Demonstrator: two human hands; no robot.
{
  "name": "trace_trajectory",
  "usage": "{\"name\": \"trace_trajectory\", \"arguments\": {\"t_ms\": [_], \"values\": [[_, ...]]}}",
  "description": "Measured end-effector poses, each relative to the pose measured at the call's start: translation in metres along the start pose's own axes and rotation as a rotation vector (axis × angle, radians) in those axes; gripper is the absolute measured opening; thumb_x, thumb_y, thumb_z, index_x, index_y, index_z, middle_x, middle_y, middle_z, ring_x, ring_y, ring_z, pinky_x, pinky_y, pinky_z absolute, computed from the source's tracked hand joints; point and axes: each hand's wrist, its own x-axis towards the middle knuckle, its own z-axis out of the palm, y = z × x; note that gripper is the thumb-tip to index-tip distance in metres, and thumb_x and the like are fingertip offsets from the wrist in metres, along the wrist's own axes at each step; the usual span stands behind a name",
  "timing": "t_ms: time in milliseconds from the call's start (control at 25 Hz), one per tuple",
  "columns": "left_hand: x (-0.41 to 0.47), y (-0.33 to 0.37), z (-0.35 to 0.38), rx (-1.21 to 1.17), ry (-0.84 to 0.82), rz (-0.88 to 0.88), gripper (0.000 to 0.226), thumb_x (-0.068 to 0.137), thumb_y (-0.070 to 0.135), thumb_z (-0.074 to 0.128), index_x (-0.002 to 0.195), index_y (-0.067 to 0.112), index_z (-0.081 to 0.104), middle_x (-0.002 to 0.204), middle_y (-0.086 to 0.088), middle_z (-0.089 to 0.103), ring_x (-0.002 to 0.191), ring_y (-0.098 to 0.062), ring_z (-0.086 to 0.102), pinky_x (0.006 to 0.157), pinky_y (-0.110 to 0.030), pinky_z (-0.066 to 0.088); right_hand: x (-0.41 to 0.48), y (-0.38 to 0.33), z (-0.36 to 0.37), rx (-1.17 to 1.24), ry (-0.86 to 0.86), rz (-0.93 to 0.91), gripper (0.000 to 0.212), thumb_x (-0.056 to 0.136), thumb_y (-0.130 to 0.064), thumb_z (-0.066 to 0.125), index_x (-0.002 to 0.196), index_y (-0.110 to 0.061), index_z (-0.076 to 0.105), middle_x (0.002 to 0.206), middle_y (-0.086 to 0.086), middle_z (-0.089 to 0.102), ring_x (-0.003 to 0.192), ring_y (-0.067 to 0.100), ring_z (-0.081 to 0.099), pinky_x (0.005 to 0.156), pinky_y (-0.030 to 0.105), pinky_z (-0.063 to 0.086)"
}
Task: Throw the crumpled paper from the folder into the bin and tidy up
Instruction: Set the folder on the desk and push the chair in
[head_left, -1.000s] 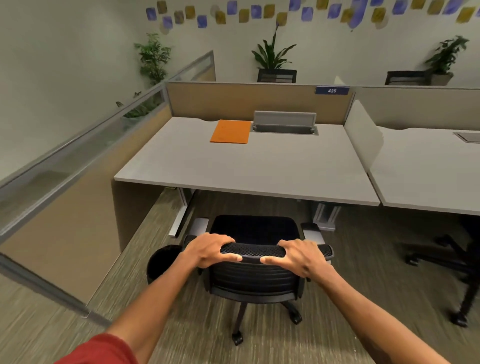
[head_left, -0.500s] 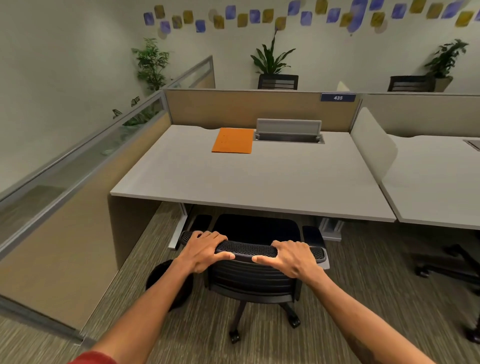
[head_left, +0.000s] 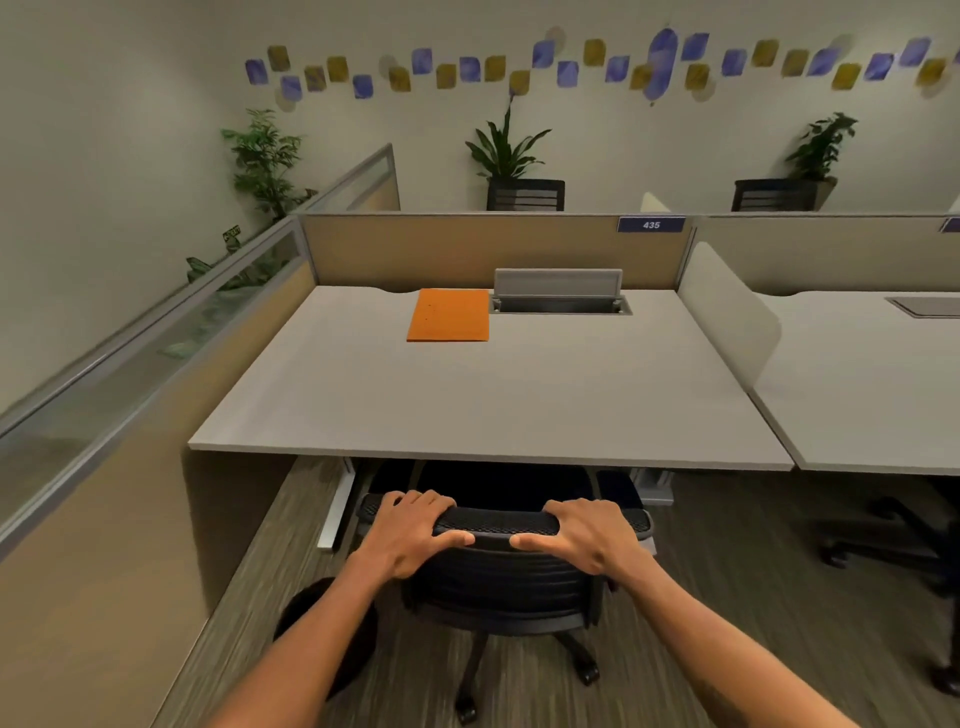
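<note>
Left hand (head_left: 410, 535), right hand (head_left: 582, 535) clamped on chair (head_left: 498, 577) back top; seat hidden under desk (head_left: 493, 395); bin (head_left: 306, 618) half-covered by forearm; folder (head_left: 449, 315) closed.

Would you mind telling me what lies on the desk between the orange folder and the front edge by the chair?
Nothing: in the head view the grey desk is bare from the orange folder to its front edge.

The desk (head_left: 519, 395) at the frame's centre has a smooth, matt grey top. The folder (head_left: 449, 315) above centre looks like matt orange card. The chair (head_left: 498, 571) at lower centre has a black mesh back. The carpet (head_left: 727, 597) is rough and streaked. The partition (head_left: 457, 249) looks cloth-faced, its left rail (head_left: 156, 322) metal over glass.
</note>
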Motion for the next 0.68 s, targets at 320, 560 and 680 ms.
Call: {"name": "trace_trajectory", "arguments": {"t_ms": [320, 560, 680], "values": [[0.038, -0.029, -0.005, -0.005, 0.021, 0.011, 0.087, 0.078, 0.090, 0.014, 0.136, 0.036, 0.050, 0.131, 0.014, 0.057, 0.120, -0.010, 0.049, 0.107, -0.038, 0.027, 0.042, -0.001, -0.003, 0.001, 0.006, 0.041, 0.092, 0.064, -0.103, 0.019, 0.080, -0.023, 0.061, 0.059, -0.004, 0.058, 0.056, 0.016, 0.055, 0.059, 0.037, 0.045], [0.065, -0.045, -0.010, 0.010, 0.017, 0.009, 0.087, 0.079, 0.089, 0.018, 0.139, 0.034, 0.049, 0.138, 0.010, 0.056, 0.127, -0.014, 0.048, 0.109, -0.041, 0.028, 0.075, 0.004, 0.000, -0.015, 0.035, 0.018, 0.091, 0.064, -0.103, 0.020, 0.078, -0.024, 0.062, 0.058, -0.006, 0.059, 0.056, 0.016, 0.056, 0.056, 0.032, 0.042], [0.079, -0.051, -0.011, 0.006, 0.011, -0.003, 0.086, 0.080, 0.088, 0.020, 0.140, 0.033, 0.049, 0.143, 0.007, 0.053, 0.133, -0.016, 0.046, 0.111, -0.043, 0.027, 0.092, 0.009, 0.005, 0.005, 0.069, 0.003, 0.088, 0.066, -0.102, 0.023, 0.078, -0.024, 0.064, 0.068, -0.008, 0.064, 0.063, 0.015, 0.059, 0.059, 0.031, 0.046]]}}
